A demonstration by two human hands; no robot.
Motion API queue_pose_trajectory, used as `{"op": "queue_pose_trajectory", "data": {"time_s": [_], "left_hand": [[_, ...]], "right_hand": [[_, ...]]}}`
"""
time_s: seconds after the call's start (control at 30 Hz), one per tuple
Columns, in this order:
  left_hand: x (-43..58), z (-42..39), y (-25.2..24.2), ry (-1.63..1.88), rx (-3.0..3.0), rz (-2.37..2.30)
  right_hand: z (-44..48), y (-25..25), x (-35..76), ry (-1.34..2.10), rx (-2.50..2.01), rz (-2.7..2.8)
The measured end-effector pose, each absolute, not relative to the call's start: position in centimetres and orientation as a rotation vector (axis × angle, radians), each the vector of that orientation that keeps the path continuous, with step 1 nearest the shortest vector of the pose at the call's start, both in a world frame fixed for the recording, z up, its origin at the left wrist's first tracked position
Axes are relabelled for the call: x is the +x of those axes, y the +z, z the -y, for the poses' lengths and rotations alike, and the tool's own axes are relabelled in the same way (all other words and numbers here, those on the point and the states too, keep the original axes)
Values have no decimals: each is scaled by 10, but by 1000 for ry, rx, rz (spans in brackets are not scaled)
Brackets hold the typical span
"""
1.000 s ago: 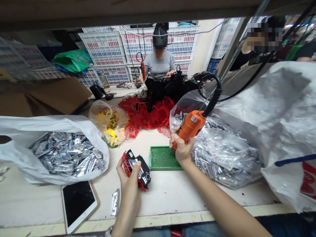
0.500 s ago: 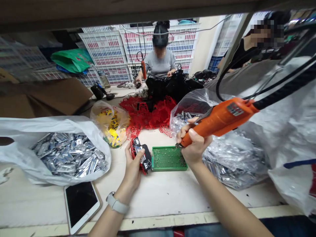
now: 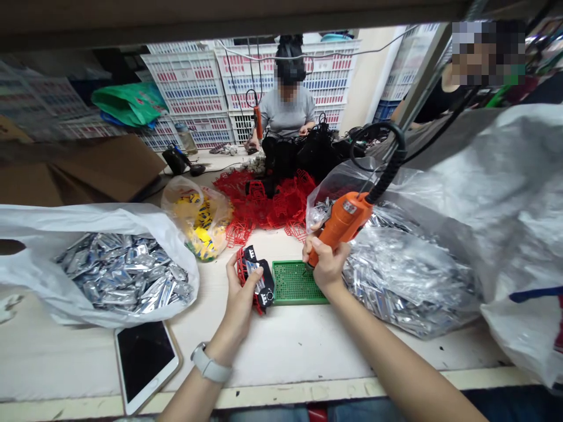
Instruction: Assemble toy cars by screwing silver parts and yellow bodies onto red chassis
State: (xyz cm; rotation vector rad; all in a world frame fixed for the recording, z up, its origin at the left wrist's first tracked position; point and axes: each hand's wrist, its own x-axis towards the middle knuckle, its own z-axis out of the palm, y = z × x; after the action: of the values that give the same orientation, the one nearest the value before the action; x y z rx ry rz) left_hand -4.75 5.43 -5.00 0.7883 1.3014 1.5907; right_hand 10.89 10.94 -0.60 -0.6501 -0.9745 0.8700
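Note:
My left hand (image 3: 241, 289) is closed around a small black, red and silver plastic assembly (image 3: 263, 281), thumb across its silver part. What exactly the piece is, I cannot make out. An orange electric screwdriver (image 3: 342, 221) is gripped in my right hand (image 3: 328, 261), its tip pointing down over a green perforated tray (image 3: 294, 302). Small dark bits, perhaps screws, lie at the tray's right side, partly hidden by that hand. The assembly sits just left of the tray, close to its edge.
A white bag of silver-coloured parts (image 3: 127, 272) stands left, a clear bag of similar parts (image 3: 404, 275) right. Behind are a bag of yellow pieces (image 3: 203, 225) and red plastic frames (image 3: 272, 202). A tablet (image 3: 147, 363) lies front left. A co-worker (image 3: 288, 108) sits opposite.
The screwdriver has swung more upright and moved left and down over the tray with my right hand. My left hand and the assembly have shifted slightly right in the picture.

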Motion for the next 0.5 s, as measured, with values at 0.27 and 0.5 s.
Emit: {"op": "queue_pose_trajectory", "data": {"time_s": [0.27,0.5], "left_hand": [[-47,-53,-46,1534,757,-1302],[-47,-52,-45,1525,767,-1304]], "right_hand": [[-107,-9,108,873,-685,991],[-104,-7,108,878,-706,1004]]}}
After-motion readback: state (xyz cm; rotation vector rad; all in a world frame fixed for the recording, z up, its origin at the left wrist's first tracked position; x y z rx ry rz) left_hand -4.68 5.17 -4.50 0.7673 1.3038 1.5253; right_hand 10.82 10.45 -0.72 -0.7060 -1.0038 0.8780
